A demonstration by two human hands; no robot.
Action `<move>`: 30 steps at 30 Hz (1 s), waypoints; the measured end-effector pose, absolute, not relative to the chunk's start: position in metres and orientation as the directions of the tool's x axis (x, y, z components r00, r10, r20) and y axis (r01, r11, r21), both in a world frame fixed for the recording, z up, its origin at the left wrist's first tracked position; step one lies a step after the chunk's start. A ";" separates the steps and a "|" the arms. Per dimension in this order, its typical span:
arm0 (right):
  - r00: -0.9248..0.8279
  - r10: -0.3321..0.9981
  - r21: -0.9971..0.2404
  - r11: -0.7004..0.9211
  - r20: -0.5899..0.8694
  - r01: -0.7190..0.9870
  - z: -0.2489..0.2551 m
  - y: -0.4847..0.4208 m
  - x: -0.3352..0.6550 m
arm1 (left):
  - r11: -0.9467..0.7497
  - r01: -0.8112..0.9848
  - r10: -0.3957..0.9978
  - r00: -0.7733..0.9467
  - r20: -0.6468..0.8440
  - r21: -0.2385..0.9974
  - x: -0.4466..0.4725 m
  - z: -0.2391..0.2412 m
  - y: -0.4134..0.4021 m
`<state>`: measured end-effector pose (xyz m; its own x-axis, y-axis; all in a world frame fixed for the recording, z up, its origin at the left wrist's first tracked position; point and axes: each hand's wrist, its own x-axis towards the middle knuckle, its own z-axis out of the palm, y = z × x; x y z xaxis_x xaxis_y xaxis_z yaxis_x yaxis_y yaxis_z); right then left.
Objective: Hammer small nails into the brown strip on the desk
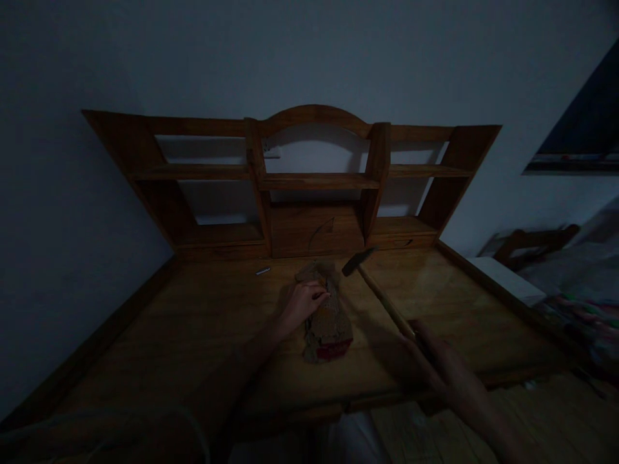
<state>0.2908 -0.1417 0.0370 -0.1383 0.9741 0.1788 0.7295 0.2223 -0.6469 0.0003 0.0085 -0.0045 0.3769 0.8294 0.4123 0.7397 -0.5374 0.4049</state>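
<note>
Right hand [442,364] is holding hammer [382,296] | long cardboard [329,327] is lying front-to-back on desk [207,309], left of hammer's head [356,261] | left hand [300,306] is nearer, touching cardboard; can't tell if pinching anything

The left forearm [251,351] comes from the lower left side and goes up at a slant toward the middle. The left hand [302,303] is at its end, with the back of the hand upward and the fingers bent, the thumb near the forefinger. The right forearm [491,415] enters from the lower right corner and points inward. The right hand [440,357] is closed in a grip, lower than the left one and well apart from it. Both arms are in dim light.
</note>
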 end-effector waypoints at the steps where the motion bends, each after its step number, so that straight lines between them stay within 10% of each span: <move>1: -0.188 0.969 -0.627 0.246 0.159 0.739 0.042 -0.142 0.288 | -0.544 0.737 0.824 0.381 0.419 0.401 0.000 -0.005 0.008; 30: -0.251 0.963 -0.546 0.265 0.102 0.794 0.059 -0.142 0.260 | -0.534 0.741 0.830 0.368 0.419 0.407 0.002 0.003 0.002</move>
